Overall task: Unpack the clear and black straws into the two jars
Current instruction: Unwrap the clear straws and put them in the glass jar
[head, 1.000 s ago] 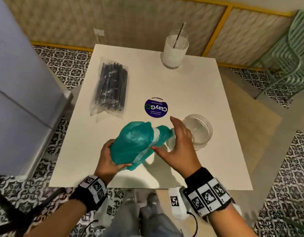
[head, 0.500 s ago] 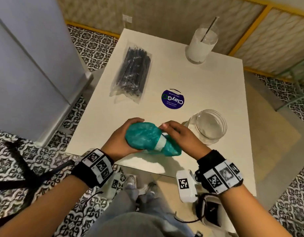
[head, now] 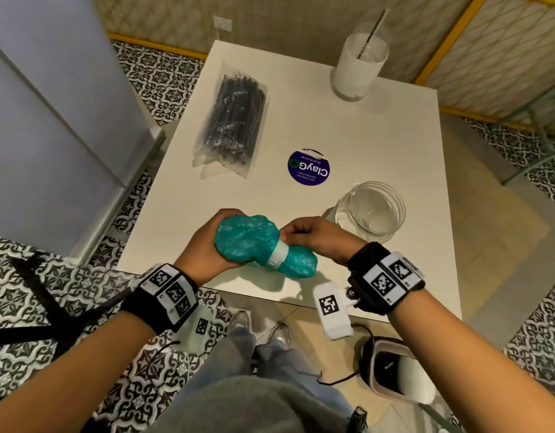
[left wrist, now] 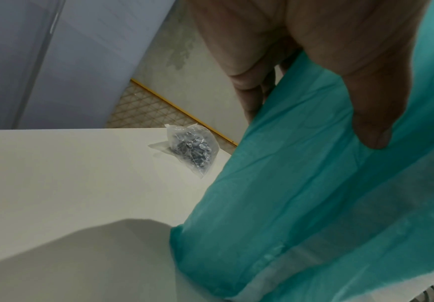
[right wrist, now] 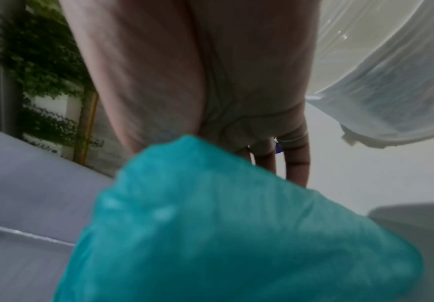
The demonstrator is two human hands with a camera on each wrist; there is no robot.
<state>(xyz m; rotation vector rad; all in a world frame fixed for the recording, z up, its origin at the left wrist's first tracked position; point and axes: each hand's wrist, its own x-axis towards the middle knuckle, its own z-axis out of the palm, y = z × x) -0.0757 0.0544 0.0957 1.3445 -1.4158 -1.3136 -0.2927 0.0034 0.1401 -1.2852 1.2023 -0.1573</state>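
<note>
- Gripping a crinkled teal bag (head: pixel 254 242), the left hand (head: pixel 204 251) wraps its fat end.
- Right hand (head: pixel 316 239) fingers pinch beside its pale band (head: pixel 277 256).
- Packet of black straws (head: pixel 230 120) lies well beyond the fingers.

A white table (head: pixel 379 126) carries a black-straw packet (head: pixel 230 120), two jars (head: pixel 374 210) and a sticker (head: pixel 308 167).

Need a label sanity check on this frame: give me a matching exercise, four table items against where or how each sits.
Things:
1. teal bag
2. pack of black straws
3. empty clear jar
4. jar with one straw

States:
A. far right corner of the table
B. lying flat, far left, untouched
C. gripped by the left hand, right hand at its taped neck
D. near right, beside the right hand

Pairs: 1-C, 2-B, 3-D, 4-A
</note>
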